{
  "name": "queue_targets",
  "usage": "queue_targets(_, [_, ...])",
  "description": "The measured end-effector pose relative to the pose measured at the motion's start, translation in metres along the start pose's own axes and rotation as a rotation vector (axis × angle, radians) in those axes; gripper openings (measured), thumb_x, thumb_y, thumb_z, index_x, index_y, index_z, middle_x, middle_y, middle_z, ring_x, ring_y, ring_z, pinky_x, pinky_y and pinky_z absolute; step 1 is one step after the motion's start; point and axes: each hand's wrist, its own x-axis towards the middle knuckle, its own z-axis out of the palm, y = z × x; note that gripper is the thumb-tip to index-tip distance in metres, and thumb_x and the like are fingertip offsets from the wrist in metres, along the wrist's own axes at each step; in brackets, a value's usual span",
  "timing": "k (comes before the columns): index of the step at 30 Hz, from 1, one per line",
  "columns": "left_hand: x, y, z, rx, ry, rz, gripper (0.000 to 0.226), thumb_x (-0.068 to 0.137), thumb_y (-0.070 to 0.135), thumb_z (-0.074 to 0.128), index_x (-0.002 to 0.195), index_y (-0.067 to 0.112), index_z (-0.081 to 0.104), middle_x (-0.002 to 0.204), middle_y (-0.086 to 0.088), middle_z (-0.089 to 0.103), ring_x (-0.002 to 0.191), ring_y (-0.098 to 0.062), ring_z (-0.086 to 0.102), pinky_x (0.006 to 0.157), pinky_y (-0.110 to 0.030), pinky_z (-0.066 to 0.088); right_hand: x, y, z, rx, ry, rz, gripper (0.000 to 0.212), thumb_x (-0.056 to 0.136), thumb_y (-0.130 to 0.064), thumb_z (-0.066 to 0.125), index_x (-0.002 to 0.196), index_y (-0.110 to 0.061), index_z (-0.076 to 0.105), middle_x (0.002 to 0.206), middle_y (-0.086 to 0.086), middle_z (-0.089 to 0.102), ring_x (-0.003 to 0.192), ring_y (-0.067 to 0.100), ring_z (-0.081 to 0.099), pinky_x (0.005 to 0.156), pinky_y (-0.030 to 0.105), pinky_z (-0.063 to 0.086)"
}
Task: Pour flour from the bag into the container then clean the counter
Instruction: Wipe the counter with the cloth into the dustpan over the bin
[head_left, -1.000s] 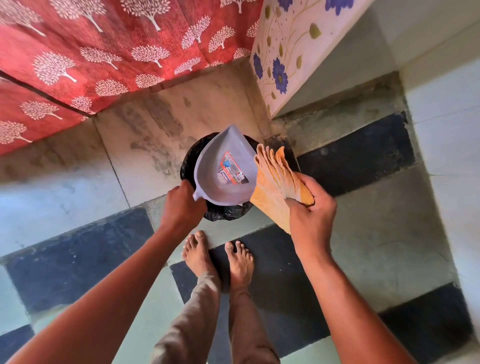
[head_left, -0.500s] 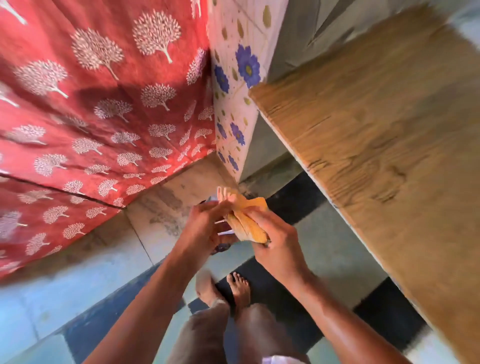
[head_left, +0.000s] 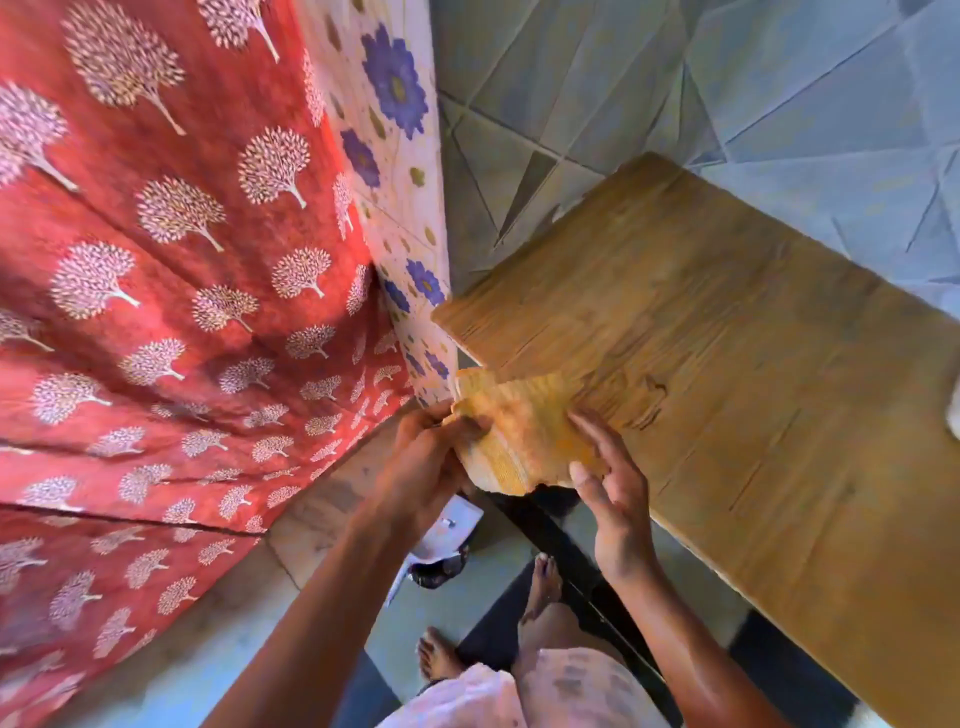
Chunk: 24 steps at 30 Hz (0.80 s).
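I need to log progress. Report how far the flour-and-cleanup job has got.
Done, apparently: the wooden counter shows no flour or bag in view; the pouring cannot be confirmed. In hand: the left hand grips the orange cloth at the counter's corner, with the right hand flat against it. The dustpan sits below on the dark bin. Left: wiping the counter.

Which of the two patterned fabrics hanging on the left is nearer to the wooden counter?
The white fabric with blue flowers; it hangs right beside the wooden counter. The red fabric with white trees hangs further left, beyond it.
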Motion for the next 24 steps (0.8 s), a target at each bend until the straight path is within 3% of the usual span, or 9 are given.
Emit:
queue_targets(3, [0.021,0.008,0.029,-0.019,-0.052,-0.042,0.034,0.085,-0.007,0.064,0.117,-0.015,0.062,0.112,-0.028,0.07,0.101,-0.038,0.069,0.089,-0.051,0.059,0.026,-0.002,-0.012,0.36,0.139,0.364,0.054,0.086,-0.055,0.066,0.129,-0.023,0.063,0.133,0.004,0.065,0.13,0.029,0.057,0.106,0.065,0.044])
queue_targets(6, [0.05,0.007,0.056,-0.02,-0.06,-0.093,0.028,0.091,-0.009,0.057,0.117,-0.016,0.062,0.117,-0.031,0.068,0.105,-0.04,0.069,0.088,-0.052,0.06,0.06,-0.003,-0.034,0.583,0.225,0.547,0.024,0.094,-0.018,0.067,0.117,-0.011,0.067,0.116,0.016,0.072,0.113,0.042,0.066,0.088,0.066,0.055])
queue_targets(8, [0.07,0.004,0.074,0.017,-0.016,-0.107,0.024,0.092,-0.009,0.058,0.114,-0.012,0.066,0.118,-0.032,0.068,0.104,-0.04,0.069,0.09,-0.055,0.059,0.083,0.003,-0.05,0.504,0.234,0.542,0.022,0.094,-0.003,0.065,0.115,-0.006,0.068,0.108,0.017,0.075,0.104,0.042,0.07,0.081,0.066,0.057])
queue_targets(10, [0.088,0.0,0.087,0.083,0.041,-0.096,0.016,0.092,-0.008,0.06,0.105,-0.006,0.069,0.113,-0.029,0.071,0.098,-0.038,0.071,0.093,-0.059,0.056,0.105,0.014,-0.064,0.379,0.246,0.489,0.024,0.09,0.001,0.069,0.112,-0.009,0.071,0.104,0.01,0.077,0.103,0.035,0.072,0.083,0.057,0.06])
queue_targets(13, [0.118,-0.01,0.099,0.227,0.184,-0.079,0.013,0.093,-0.003,0.064,0.091,0.009,0.067,0.08,-0.006,0.079,0.08,-0.032,0.072,0.088,-0.059,0.055,0.143,0.037,-0.083,0.146,0.241,0.392,0.028,0.084,-0.003,0.076,0.105,-0.022,0.073,0.1,0.001,0.077,0.101,0.021,0.072,0.083,0.037,0.06])
queue_targets(15, [0.135,-0.018,0.103,0.318,0.223,-0.05,0.007,0.092,0.002,0.069,0.093,0.009,0.069,0.084,-0.013,0.077,0.083,-0.039,0.071,0.084,-0.063,0.056,0.168,0.051,-0.088,0.001,0.192,0.321,0.03,0.082,-0.007,0.077,0.1,-0.03,0.072,0.101,-0.004,0.075,0.097,0.015,0.071,0.082,0.032,0.058])
queue_targets(17, [0.155,-0.026,0.103,0.432,0.288,-0.018,0.005,0.091,0.011,0.074,0.094,0.012,0.07,0.089,-0.015,0.072,0.079,-0.033,0.068,0.076,-0.054,0.06,0.193,0.062,-0.09,-0.104,0.151,0.275,0.031,0.082,-0.007,0.076,0.099,-0.032,0.071,0.101,-0.007,0.073,0.095,0.007,0.069,0.082,0.026,0.054])
queue_targets(21, [0.209,-0.063,0.073,0.688,0.434,0.084,0.031,0.075,0.049,0.078,0.094,0.028,0.066,0.087,0.001,0.074,0.077,-0.029,0.073,0.067,-0.055,0.062,0.233,0.075,-0.087,-0.316,0.035,0.221,0.026,0.086,-0.008,0.072,0.107,-0.022,0.071,0.106,-0.008,0.071,0.095,0.003,0.063,0.084,0.012,0.043])
queue_targets(24, [0.201,-0.053,0.098,0.886,0.532,0.219,0.034,0.082,0.028,0.076,0.108,0.024,0.055,0.103,-0.006,0.066,0.087,-0.031,0.068,0.075,-0.043,0.058,0.246,0.088,-0.084,-0.505,0.001,0.124,0.025,0.083,-0.006,0.074,0.107,-0.015,0.073,0.105,0.001,0.073,0.1,0.015,0.065,0.088,0.018,0.045])
